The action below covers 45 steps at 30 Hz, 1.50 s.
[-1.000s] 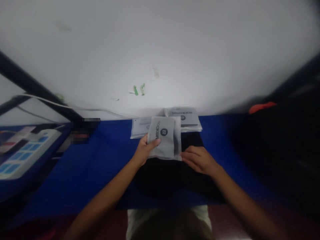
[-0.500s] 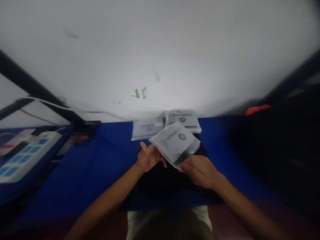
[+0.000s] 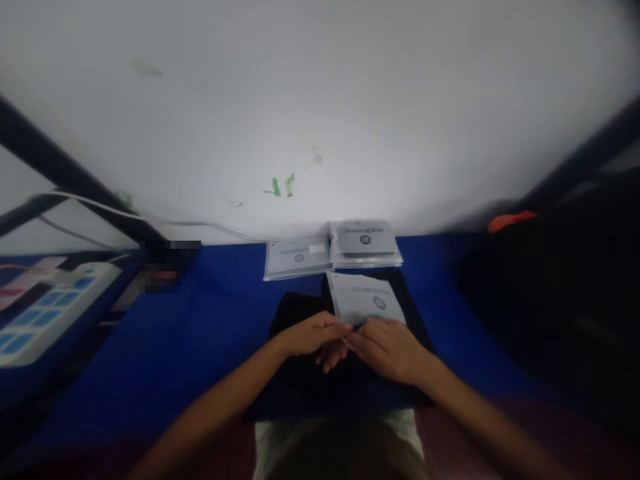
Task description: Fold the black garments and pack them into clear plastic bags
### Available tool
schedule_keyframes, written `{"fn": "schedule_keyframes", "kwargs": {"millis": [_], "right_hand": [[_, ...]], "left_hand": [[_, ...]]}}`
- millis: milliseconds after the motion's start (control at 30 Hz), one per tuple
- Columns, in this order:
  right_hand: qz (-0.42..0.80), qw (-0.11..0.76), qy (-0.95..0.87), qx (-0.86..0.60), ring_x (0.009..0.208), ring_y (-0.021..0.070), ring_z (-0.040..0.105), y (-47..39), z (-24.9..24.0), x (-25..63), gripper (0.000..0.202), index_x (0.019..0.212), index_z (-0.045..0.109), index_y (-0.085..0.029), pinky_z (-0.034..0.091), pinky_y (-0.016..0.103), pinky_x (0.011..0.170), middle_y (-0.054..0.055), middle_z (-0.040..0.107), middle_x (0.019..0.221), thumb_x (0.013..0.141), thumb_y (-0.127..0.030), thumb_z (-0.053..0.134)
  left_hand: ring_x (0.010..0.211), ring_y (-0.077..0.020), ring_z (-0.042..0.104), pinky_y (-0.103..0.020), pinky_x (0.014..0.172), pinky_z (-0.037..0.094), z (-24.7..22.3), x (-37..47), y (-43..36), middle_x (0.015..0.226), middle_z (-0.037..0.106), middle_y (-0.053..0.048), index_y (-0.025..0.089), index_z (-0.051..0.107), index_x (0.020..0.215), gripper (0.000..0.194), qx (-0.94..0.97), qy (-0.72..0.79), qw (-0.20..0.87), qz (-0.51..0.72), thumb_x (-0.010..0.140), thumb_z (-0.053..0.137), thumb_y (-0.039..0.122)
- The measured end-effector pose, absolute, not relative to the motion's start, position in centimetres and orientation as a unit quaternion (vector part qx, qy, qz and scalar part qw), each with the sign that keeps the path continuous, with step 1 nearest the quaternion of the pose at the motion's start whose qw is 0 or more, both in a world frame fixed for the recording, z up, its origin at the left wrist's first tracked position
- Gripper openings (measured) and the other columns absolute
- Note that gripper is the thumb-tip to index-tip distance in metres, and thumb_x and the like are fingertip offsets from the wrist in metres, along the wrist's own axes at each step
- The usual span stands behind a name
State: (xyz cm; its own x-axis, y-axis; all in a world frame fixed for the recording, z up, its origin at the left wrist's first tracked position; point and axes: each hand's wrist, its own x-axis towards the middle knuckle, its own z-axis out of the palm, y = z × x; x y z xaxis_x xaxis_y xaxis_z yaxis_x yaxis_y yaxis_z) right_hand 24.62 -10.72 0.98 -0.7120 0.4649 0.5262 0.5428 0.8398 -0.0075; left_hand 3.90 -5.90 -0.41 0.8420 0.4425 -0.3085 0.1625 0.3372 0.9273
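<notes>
A frosted plastic bag (image 3: 367,297) with dark print and a round logo is held at its near edge by both hands. My left hand (image 3: 320,337) pinches the near left corner between thumb and fingers, its lower fingers curled beneath. Close beside it, my right hand (image 3: 390,347) grips the near right part of the same edge, fingers folded over it. Under the bag and hands lies a black cloth-like item (image 3: 300,307), its exact kind unclear. What the bag contains is hidden.
Two piles of similar printed bags rest against the wall, a left pile (image 3: 297,259) and a right pile (image 3: 365,243). A white power strip (image 3: 60,310) with blue sockets sits at left on the blue tabletop (image 3: 215,300). An orange object (image 3: 513,221) is at far right.
The bag has come down nearer me and turned, its printed face now tilting away. My left hand has gone from spread fingers to pinching its near edge, next to my right hand.
</notes>
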Motion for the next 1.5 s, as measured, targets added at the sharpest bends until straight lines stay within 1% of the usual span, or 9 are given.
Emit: {"fn": "schedule_keyframes", "kwargs": {"millis": [333,600,700,833,967,1167,1267,1367,1500], "right_hand": [[-0.148,0.232,-0.91,-0.31,0.058,0.0139,0.046,-10.2,1.5,27.8,0.021,0.075,0.06,-0.016,0.034,0.029,0.055,-0.001,0.052,0.062,0.094,-0.015,0.053],[-0.161,0.159,-0.871,-0.436,0.061,0.0154,0.051,-9.4,-0.7,34.8,0.023,0.076,0.059,-0.018,0.035,0.027,0.053,0.002,0.055,0.066,0.096,-0.023,0.049],[-0.143,0.156,-0.855,-0.473,0.076,0.0215,0.059,-9.3,-0.7,34.4,0.014,0.091,0.062,-0.016,0.045,0.03,0.063,0.009,0.063,0.083,0.093,-0.026,0.052],[-0.082,0.181,-0.868,-0.456,0.112,0.0317,0.056,-8.5,-0.3,31.1,0.05,0.129,0.051,-0.01,0.048,0.044,0.093,0.02,0.057,0.128,0.083,-0.027,0.061],[-0.084,0.164,-0.896,-0.404,0.117,0.0333,0.056,-7.0,-0.2,27.7,0.058,0.133,0.05,-0.007,0.048,0.045,0.098,0.021,0.057,0.132,0.076,-0.013,0.06],[-0.096,0.205,-0.89,-0.396,0.098,0.0256,0.068,-5.7,1.7,26.8,0.039,0.115,0.062,-0.009,0.056,0.034,0.083,0.016,0.071,0.111,0.078,-0.008,0.053],[-0.121,0.243,-0.861,-0.429,0.1,0.0256,0.068,-5.3,4.0,27.8,0.043,0.123,0.058,-0.012,0.056,0.033,0.081,0.015,0.07,0.115,0.08,-0.014,0.054],[-0.154,0.25,-0.837,-0.462,0.112,0.0274,0.063,-3.0,5.5,28.6,0.052,0.132,0.053,-0.015,0.052,0.036,0.091,0.013,0.065,0.127,0.08,-0.012,0.051],[-0.145,0.178,-0.837,-0.497,0.128,0.0316,0.051,2.5,4.3,28.9,0.063,0.142,0.045,-0.011,0.04,0.044,0.106,0.016,0.054,0.141,0.079,-0.008,0.049]], "left_hand": [[0.036,-0.0072,0.048,-0.018,0.04,0.03,-0.5,3.7,-5.8,0.039,0.04,0.006,0.016,0.045,0.051,0.053,0.544,0.258,0.779,0.176,0.089,0.057,0.051],[0.035,-0.0086,0.047,-0.02,0.042,0.03,-0.4,2.7,-4.9,0.035,0.037,0.007,0.017,0.042,0.05,0.051,0.509,0.24,0.801,0.204,0.087,0.061,0.047],[0.037,-0.0103,0.05,-0.021,0.043,0.033,-0.7,3.1,-5.2,0.037,0.041,0.005,0.017,0.043,0.051,0.05,0.492,0.229,0.817,0.194,0.084,0.063,0.049],[0.038,-0.0116,0.051,-0.022,0.045,0.036,-1.1,3.6,-5.4,0.037,0.044,0.004,0.017,0.044,0.051,0.051,0.464,0.204,0.835,0.212,0.083,0.065,0.05],[0.04,-0.0128,0.052,-0.023,0.047,0.037,-1.7,3.8,-5.4,0.038,0.046,0.002,0.016,0.046,0.052,0.052,0.47,0.188,0.834,0.219,0.083,0.064,0.054],[0.053,-0.0117,0.052,-0.024,0.053,0.04,-2.3,3.5,-4.9,0.062,0.058,-0.002,0.012,0.059,0.074,0.066,0.608,0.198,0.72,0.268,0.065,0.065,0.078],[0.069,-0.0137,0.056,-0.025,0.066,0.044,-1.8,3.5,-5.0,0.076,0.061,-0.004,0.013,0.062,0.083,0.049,0.702,0.229,0.613,0.281,0.074,0.071,0.06],[0.086,-0.0176,0.058,-0.031,0.082,0.045,-1.4,3.9,-5.4,0.09,0.063,-0.007,0.015,0.064,0.091,0.032,0.783,0.239,0.503,0.279,0.083,0.068,0.046],[0.094,-0.0193,0.056,-0.034,0.089,0.043,-1.9,4.4,-5.8,0.095,0.062,-0.007,0.018,0.063,0.094,0.026,0.831,0.242,0.43,0.258,0.084,0.067,0.042]]}}
